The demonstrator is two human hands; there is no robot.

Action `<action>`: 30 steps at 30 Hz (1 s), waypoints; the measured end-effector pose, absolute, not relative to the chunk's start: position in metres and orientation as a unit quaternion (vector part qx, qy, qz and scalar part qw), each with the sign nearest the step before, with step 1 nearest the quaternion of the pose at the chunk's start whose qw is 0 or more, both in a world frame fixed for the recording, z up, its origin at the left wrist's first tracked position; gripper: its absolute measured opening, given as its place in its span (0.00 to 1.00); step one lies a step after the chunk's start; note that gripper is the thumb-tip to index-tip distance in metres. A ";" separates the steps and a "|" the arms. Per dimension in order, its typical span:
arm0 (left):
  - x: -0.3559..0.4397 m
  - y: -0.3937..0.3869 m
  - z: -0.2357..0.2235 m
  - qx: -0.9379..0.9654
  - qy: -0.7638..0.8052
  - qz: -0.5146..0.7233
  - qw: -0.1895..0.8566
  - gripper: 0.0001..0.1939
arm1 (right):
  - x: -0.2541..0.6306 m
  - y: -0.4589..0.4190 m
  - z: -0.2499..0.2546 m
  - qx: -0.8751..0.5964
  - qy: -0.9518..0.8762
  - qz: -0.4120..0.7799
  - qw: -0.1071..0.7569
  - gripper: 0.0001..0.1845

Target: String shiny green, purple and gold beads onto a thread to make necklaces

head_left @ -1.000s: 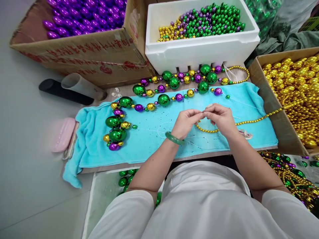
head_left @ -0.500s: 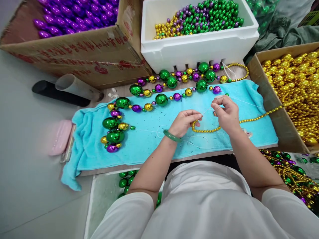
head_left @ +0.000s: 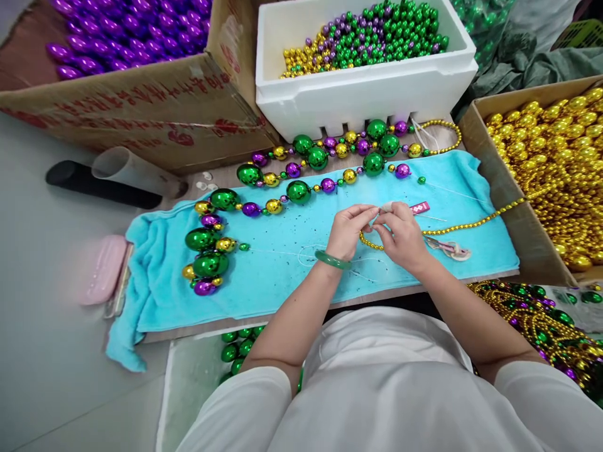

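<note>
My left hand (head_left: 347, 231), with a green bangle at its wrist, pinches the end of a gold bead string (head_left: 475, 224) that runs under my right hand to the box at the right. My right hand (head_left: 400, 235) is closed too, its fingertips meeting those of the left; the thin white thread between them is mostly hidden. Around them on the blue towel (head_left: 273, 270) lies a garland of large green, gold and purple beads (head_left: 298, 191), its two ends trailing white thread. Small snips (head_left: 447, 247) and a pink label (head_left: 419, 208) rest beside my right hand.
Behind the towel stand a carton of purple beads (head_left: 141, 103) and a white foam box (head_left: 367, 97) of small mixed beads. A carton of gold beads (head_left: 522, 207) borders the right side. At left are a clear tube (head_left: 134, 172) and a pink case (head_left: 104, 270).
My right hand has moved left and down to meet my left hand, and the thread stretched between them has shortened. The snips and label have come into sight. The whole view has shifted slightly.
</note>
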State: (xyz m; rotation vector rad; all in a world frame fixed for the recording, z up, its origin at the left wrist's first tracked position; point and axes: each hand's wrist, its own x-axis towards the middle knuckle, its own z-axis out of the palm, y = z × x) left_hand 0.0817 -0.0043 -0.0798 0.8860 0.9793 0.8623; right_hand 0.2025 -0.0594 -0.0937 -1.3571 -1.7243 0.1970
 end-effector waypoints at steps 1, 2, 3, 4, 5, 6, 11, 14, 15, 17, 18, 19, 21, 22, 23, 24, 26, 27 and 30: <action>0.081 -0.003 -0.080 0.411 0.440 0.379 0.703 0.11 | 0.204 -0.060 -0.092 -0.544 -0.699 0.093 0.454 0.06; 0.080 -0.002 -0.080 0.421 0.440 0.368 0.702 0.11 | 0.206 -0.060 -0.091 -0.541 -0.695 0.111 0.460 0.05; 0.078 -0.001 -0.080 0.431 0.445 0.355 0.700 0.11 | 0.209 -0.060 -0.089 -0.541 -0.685 0.127 0.472 0.05; 0.075 0.001 -0.080 0.442 0.451 0.340 0.697 0.11 | 0.213 -0.060 -0.088 -0.544 -0.670 0.139 0.486 0.05; 0.072 0.003 -0.080 0.452 0.458 0.322 0.695 0.11 | 0.218 -0.059 -0.087 -0.552 -0.651 0.144 0.502 0.04; 0.069 0.004 -0.079 0.463 0.461 0.298 0.695 0.12 | 0.223 -0.058 -0.086 -0.563 -0.630 0.141 0.517 0.04; 0.058 0.005 -0.076 0.450 0.427 0.207 0.757 0.11 | 0.240 -0.048 -0.094 -0.599 -0.575 0.119 0.544 0.06; 0.063 0.002 -0.073 0.331 0.389 0.255 0.821 0.10 | 0.234 -0.046 -0.103 -0.606 -0.581 0.118 0.529 0.06; 0.066 0.001 -0.073 0.293 0.379 0.280 0.832 0.10 | 0.230 -0.047 -0.105 -0.606 -0.590 0.111 0.521 0.05; 0.073 -0.002 -0.075 0.252 0.375 0.331 0.829 0.10 | 0.221 -0.051 -0.107 -0.598 -0.620 0.089 0.501 0.05; 0.076 -0.003 -0.076 0.255 0.382 0.351 0.816 0.10 | 0.217 -0.053 -0.106 -0.591 -0.637 0.075 0.490 0.05; 0.079 -0.004 -0.077 0.272 0.396 0.365 0.798 0.10 | 0.214 -0.055 -0.104 -0.584 -0.653 0.062 0.478 0.05; 0.083 -0.006 -0.079 0.337 0.429 0.372 0.751 0.11 | 0.212 -0.058 -0.099 -0.574 -0.678 0.041 0.458 0.06; 0.085 -0.006 -0.079 0.376 0.445 0.365 0.726 0.11 | 0.213 -0.058 -0.096 -0.571 -0.687 0.035 0.449 0.06; 0.086 -0.006 -0.079 0.415 0.458 0.350 0.704 0.11 | 0.215 -0.057 -0.094 -0.567 -0.695 0.033 0.441 0.07; 0.086 -0.005 -0.079 0.452 0.465 0.327 0.687 0.11 | 0.219 -0.056 -0.092 -0.561 -0.704 0.035 0.435 0.07; 0.085 0.000 -0.077 0.517 0.465 0.259 0.671 0.10 | 0.226 -0.052 -0.091 -0.546 -0.720 0.056 0.425 0.07; 0.085 0.003 -0.076 0.543 0.458 0.220 0.668 0.10 | 0.230 -0.051 -0.092 -0.540 -0.725 0.074 0.421 0.07; 0.082 0.011 -0.076 0.591 0.418 0.128 0.679 0.09 | 0.237 -0.049 -0.098 -0.535 -0.712 0.158 0.427 0.07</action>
